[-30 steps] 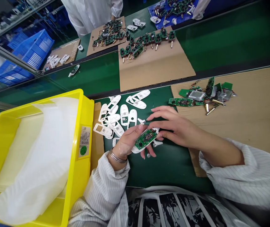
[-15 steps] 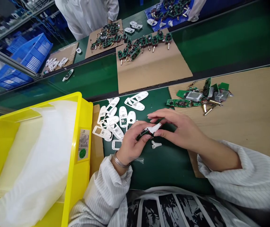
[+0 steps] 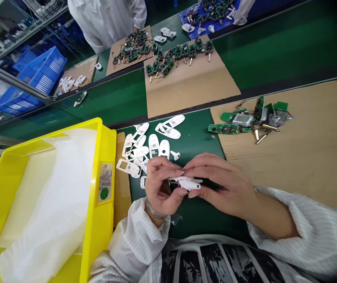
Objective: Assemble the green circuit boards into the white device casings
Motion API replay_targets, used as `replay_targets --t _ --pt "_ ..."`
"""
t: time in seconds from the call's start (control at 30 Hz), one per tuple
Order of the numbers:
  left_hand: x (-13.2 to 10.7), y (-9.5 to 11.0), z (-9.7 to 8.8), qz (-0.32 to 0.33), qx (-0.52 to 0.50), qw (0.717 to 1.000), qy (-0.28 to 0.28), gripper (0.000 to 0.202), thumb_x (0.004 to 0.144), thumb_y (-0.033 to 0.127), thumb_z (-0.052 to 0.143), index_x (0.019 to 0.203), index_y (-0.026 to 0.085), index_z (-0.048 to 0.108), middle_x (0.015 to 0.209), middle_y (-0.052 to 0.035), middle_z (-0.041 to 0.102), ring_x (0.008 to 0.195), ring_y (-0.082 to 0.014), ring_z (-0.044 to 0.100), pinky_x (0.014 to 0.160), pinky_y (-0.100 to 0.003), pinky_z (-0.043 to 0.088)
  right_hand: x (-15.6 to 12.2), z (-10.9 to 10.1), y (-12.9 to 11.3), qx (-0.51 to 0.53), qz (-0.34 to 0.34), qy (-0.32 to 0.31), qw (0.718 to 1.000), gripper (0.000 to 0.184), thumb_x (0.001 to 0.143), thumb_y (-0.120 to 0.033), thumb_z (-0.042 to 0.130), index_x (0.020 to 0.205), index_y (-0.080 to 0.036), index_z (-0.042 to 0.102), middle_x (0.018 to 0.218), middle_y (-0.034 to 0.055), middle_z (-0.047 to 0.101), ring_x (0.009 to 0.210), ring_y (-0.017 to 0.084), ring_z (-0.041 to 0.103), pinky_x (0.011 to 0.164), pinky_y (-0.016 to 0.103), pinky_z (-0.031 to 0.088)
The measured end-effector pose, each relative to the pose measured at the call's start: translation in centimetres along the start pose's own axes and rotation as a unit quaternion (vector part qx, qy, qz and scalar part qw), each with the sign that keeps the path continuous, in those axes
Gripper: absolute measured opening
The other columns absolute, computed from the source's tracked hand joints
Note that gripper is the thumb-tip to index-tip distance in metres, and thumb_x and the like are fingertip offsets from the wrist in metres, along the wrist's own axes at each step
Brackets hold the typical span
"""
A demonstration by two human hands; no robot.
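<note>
My left hand (image 3: 159,184) and my right hand (image 3: 218,184) meet over the green mat (image 3: 197,137), both closed on one small white plastic device shell (image 3: 186,183). The shell lies level between my fingertips, seen edge-on, and the circuit board inside it is hidden. Just beyond my left hand lies a pile of white plastic shell halves (image 3: 144,147). A tiny white cap (image 3: 175,155) sits loose next to them. Right of the mat, a heap of green circuit boards (image 3: 249,118) with batteries and metal pins rests on brown cardboard (image 3: 304,149).
A yellow bin (image 3: 97,165) lined with white foam sheet stands at my left. A conveyor belt (image 3: 115,98) carries a cardboard sheet (image 3: 186,86) with several boards. Across it a person in a white coat (image 3: 106,19) stands by more boards. Blue crates (image 3: 32,78) sit far left.
The assembly turned from board-up in my left hand to edge-on. Both hands drew nearer to me and closed on it together. The loose cap near my hands is gone from view.
</note>
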State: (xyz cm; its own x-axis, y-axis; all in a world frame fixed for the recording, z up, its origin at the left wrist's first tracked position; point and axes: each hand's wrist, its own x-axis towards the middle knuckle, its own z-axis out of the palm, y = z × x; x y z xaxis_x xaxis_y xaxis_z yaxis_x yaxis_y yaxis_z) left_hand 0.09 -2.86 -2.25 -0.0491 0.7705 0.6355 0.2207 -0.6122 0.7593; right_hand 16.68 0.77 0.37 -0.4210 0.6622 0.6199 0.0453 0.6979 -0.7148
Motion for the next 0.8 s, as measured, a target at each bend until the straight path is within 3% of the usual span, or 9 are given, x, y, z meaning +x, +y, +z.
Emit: replay_targets --t 0.17,0.33,0.47,0.53,0.6,0.67,0.73,0.8 --pt "-0.1 0.7 0.5 -0.004 -0.078 0.997 -0.016 0.013 0.088 0.026 0.063 0.096 0.016 0.063 0.103 -0.0044 0.043 0.078 -0.0098 0.061 0.066 -0.026 0.057 -0.2 -0.1 -0.9 0.013 0.000 0.006 1.000 0.006 0.091 -0.015 0.061 0.095 -0.019 0.061 0.087 0.0072 0.065 0.080 0.017 0.061 0.071 0.033 0.054" --pt "-0.3 0.3 0.6 -0.015 -0.112 0.993 -0.030 0.019 0.086 0.031 0.066 0.096 0.016 0.063 0.105 -0.0055 0.047 0.082 -0.0112 0.061 0.070 -0.028 0.056 0.0 -0.6 -0.7 0.024 0.025 -0.032 0.999 0.003 0.091 -0.017 0.062 0.088 -0.019 0.062 0.078 0.0050 0.063 0.074 0.016 0.059 0.064 0.029 0.052" --pt "-0.4 -0.7 0.8 -0.079 -0.124 0.988 -0.037 0.027 0.081 0.040 0.072 0.095 0.019 0.063 0.108 -0.0068 0.056 0.090 -0.0151 0.062 0.080 -0.031 0.056 0.1 -0.9 0.3 0.030 0.028 -0.031 0.999 0.003 0.089 -0.022 0.066 0.090 -0.019 0.065 0.082 0.0045 0.067 0.078 0.015 0.063 0.071 0.029 0.054" --pt "-0.3 -1.1 1.1 -0.149 -0.169 0.974 -0.002 0.021 0.085 0.038 0.067 0.096 0.021 0.060 0.110 -0.0061 0.057 0.082 -0.0119 0.062 0.071 -0.026 0.056 0.2 -0.9 0.7 -0.003 0.045 -0.036 0.998 0.010 0.093 -0.018 0.057 0.096 -0.020 0.067 0.093 0.0065 0.070 0.088 0.017 0.065 0.079 0.032 0.055" --pt "0.0 -1.3 1.4 -0.241 -0.219 0.943 0.066 0.020 0.089 0.040 0.060 0.098 0.022 0.055 0.113 -0.0059 0.057 0.072 -0.0088 0.060 0.060 -0.022 0.054 0.3 -0.9 1.1 -0.044 0.120 -0.061 0.990 0.017 0.092 -0.014 0.052 0.099 -0.020 0.067 0.102 0.0073 0.071 0.093 0.019 0.065 0.081 0.035 0.055" --pt "0.4 -1.2 1.6 -0.312 -0.247 0.906 0.146 0.023 0.090 0.043 0.058 0.097 0.022 0.052 0.117 -0.0064 0.057 0.071 -0.0086 0.060 0.059 -0.022 0.053 0.1 -0.4 1.5 -0.037 0.239 -0.103 0.965 0.014 0.086 -0.017 0.057 0.097 -0.019 0.066 0.101 0.0075 0.071 0.086 0.019 0.067 0.075 0.034 0.057" --pt "0.8 -1.0 1.9 -0.344 -0.254 0.881 0.202 0.024 0.089 0.043 0.059 0.094 0.021 0.049 0.117 -0.0065 0.058 0.076 -0.0099 0.061 0.065 -0.023 0.054 -0.1 0.5 1.8 0.044 0.342 -0.149 0.927 0.017 0.080 -0.025 0.065 0.095 -0.018 0.062 0.092 0.0066 0.070 0.077 0.018 0.067 0.068 0.032 0.058" --pt "1.0 -0.7 2.2 -0.354 -0.256 0.871 0.224 0.025 0.089 0.042 0.059 0.094 0.021 0.047 0.114 -0.0057 0.059 0.078 -0.0103 0.061 0.069 -0.026 0.055 -0.5 1.7 2.1 0.142 0.391 -0.162 0.895 0.028 0.078 -0.035 0.070 0.096 -0.017 0.058 0.088 0.0056 0.069 0.075 0.017 0.067 0.066 0.031 0.057"
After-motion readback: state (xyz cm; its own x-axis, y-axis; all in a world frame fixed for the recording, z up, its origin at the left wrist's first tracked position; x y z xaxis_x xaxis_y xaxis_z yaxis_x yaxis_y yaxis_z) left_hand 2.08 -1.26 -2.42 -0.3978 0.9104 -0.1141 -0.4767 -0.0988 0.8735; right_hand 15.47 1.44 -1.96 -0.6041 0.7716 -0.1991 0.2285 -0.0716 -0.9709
